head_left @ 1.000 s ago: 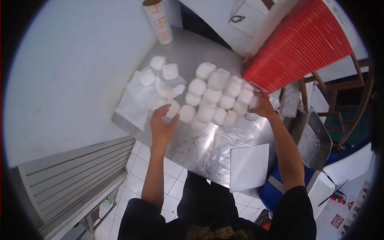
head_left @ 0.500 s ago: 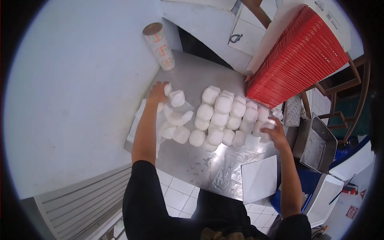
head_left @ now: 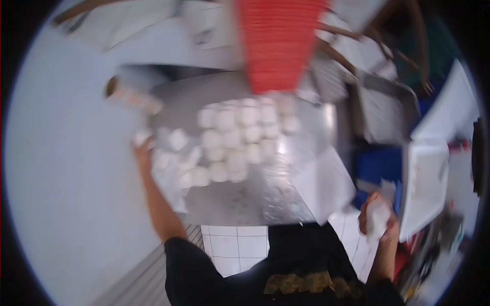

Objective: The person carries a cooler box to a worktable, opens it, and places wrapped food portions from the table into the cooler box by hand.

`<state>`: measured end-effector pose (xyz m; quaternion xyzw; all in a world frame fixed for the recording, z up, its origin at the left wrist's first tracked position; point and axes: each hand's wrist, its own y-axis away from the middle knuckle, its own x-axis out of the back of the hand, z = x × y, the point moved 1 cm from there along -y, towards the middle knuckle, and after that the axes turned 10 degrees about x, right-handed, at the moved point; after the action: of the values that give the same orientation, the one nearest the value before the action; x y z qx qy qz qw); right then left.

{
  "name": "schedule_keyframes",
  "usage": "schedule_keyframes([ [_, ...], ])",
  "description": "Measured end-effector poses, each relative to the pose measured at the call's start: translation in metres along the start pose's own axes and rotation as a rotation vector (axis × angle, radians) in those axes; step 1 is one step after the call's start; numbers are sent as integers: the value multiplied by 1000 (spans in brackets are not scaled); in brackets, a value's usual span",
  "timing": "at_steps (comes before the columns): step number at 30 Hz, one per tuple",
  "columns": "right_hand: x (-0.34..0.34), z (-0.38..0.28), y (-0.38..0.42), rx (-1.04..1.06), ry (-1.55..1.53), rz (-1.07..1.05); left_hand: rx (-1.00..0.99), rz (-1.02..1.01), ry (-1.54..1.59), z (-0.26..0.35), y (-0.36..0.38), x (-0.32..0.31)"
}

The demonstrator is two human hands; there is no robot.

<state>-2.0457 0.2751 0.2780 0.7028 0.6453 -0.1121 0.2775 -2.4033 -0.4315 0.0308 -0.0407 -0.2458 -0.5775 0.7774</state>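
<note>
Several white rounded bundles (head_left: 236,163), apparently wrapped, are stacked in rows on the metal table (head_left: 214,201). At the table's left end my left hand (head_left: 143,149) has its fingers around a white bundle (head_left: 142,135), blurred by motion. A separate white bundle (head_left: 177,138) lies just right of it, beside crumpled white wrapping (head_left: 171,176). Out past the table's right edge, my right hand (head_left: 364,217) is closed on another white bundle (head_left: 378,220), which sits in the palm, partly covered by the fingers.
A tall stack of red folded cartons (head_left: 280,46) stands behind the bundles. A stack of cups (head_left: 133,97) tilts at the back left. White sheets (head_left: 324,186) lie front right on clear plastic (head_left: 280,196). An open blue-and-white cooler (head_left: 426,186) and metal pan (head_left: 385,115) stand right.
My right hand has left the right end of the rows and come back toward my body with a white bundle. The view has turned to the right, and my left hand stays at the left end.
</note>
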Motion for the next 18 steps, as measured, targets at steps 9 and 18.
schedule_keyframes([
  [9,128,-198,92,117,610,426,347,-608,1709,115,250,-79],
  [18,328,-91,13,-527,711,80,398,-723,1557,161,519,-209],
])
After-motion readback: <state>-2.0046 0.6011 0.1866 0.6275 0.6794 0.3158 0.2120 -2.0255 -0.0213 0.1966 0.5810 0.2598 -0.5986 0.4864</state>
